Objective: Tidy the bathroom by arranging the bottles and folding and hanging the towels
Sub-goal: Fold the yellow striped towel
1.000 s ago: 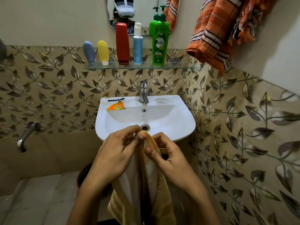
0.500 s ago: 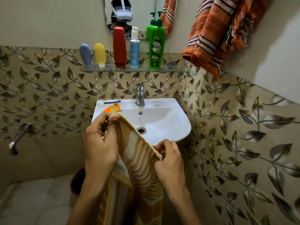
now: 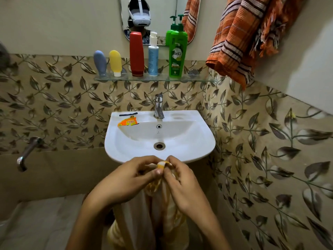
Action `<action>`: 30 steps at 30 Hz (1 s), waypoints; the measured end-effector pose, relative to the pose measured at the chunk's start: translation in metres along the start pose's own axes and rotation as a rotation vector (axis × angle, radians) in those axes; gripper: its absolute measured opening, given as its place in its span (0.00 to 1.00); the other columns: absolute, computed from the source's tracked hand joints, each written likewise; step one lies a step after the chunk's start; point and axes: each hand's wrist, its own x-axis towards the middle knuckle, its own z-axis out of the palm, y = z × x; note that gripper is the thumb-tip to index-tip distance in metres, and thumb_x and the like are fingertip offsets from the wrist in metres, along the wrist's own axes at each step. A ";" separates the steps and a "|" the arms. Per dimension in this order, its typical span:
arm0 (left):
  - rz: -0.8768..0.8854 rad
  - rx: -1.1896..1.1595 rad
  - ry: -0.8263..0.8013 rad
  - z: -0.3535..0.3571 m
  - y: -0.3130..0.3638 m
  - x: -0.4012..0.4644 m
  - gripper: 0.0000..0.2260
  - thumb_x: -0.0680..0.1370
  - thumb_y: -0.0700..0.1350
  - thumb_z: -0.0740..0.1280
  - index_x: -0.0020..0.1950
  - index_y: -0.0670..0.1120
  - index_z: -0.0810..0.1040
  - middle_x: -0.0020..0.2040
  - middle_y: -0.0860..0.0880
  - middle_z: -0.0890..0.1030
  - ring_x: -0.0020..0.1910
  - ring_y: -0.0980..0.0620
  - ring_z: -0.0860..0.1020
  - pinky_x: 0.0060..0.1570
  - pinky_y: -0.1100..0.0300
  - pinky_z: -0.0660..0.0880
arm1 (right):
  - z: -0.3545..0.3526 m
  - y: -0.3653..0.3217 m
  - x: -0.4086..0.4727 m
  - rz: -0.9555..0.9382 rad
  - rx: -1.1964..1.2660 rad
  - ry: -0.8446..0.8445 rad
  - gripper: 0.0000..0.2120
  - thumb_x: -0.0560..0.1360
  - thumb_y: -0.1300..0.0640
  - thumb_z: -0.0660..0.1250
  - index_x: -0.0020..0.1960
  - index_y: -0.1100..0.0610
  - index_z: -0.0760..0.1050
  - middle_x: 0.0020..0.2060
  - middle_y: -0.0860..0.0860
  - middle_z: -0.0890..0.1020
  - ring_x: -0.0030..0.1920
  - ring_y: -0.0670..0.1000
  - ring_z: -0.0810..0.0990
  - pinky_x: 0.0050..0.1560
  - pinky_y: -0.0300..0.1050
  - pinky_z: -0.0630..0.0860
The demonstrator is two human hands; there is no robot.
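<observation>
A yellow and white striped towel hangs down in front of me, below the sink's front rim. My left hand and my right hand meet at its top and pinch the same bunched corner between fingers and thumbs. On the glass shelf stand a blue-grey tube, a yellow tube, a red bottle, a white and blue pump bottle and a green pump bottle. An orange striped towel hangs at the upper right.
The white sink with its chrome tap is right ahead, an orange sachet on its left rim. A mirror hangs above the shelf. A wall tap sticks out at the left. Tiled walls close in right.
Half a second ago my hands held the towel's top edge spread apart, left hand raised. Now they have come together and the two corners meet in one bunch.
</observation>
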 end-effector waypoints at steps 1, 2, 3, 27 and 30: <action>0.016 -0.003 -0.013 0.000 0.001 -0.001 0.11 0.75 0.53 0.66 0.54 0.51 0.80 0.49 0.52 0.84 0.51 0.55 0.81 0.57 0.49 0.75 | 0.000 -0.001 0.000 -0.003 0.022 0.045 0.11 0.76 0.50 0.60 0.40 0.57 0.68 0.33 0.54 0.74 0.34 0.48 0.72 0.39 0.55 0.71; 0.023 -0.013 -0.030 -0.001 0.002 -0.002 0.12 0.74 0.56 0.66 0.52 0.50 0.81 0.48 0.51 0.84 0.50 0.53 0.81 0.56 0.49 0.75 | 0.000 -0.001 0.001 0.000 0.038 0.089 0.13 0.73 0.48 0.60 0.39 0.58 0.68 0.32 0.54 0.73 0.33 0.48 0.70 0.38 0.55 0.71; 0.027 -0.025 -0.047 -0.001 0.002 -0.004 0.15 0.73 0.58 0.67 0.51 0.49 0.81 0.47 0.50 0.84 0.50 0.51 0.81 0.54 0.49 0.75 | -0.001 -0.001 0.001 0.004 0.049 0.121 0.15 0.72 0.46 0.60 0.38 0.59 0.67 0.31 0.55 0.72 0.33 0.49 0.69 0.37 0.55 0.70; -0.005 0.076 0.183 0.006 -0.001 0.001 0.36 0.70 0.44 0.73 0.69 0.68 0.59 0.25 0.59 0.69 0.27 0.60 0.66 0.36 0.61 0.66 | -0.004 0.023 -0.001 -0.076 -0.118 0.061 0.16 0.79 0.44 0.58 0.33 0.47 0.65 0.25 0.43 0.71 0.28 0.42 0.67 0.31 0.42 0.63; 0.040 0.213 0.077 0.012 0.004 0.005 0.17 0.72 0.47 0.71 0.57 0.62 0.74 0.29 0.57 0.71 0.30 0.59 0.69 0.36 0.61 0.66 | -0.002 0.016 0.001 -0.165 -0.041 0.033 0.12 0.78 0.43 0.58 0.38 0.44 0.71 0.30 0.41 0.77 0.33 0.41 0.76 0.34 0.45 0.72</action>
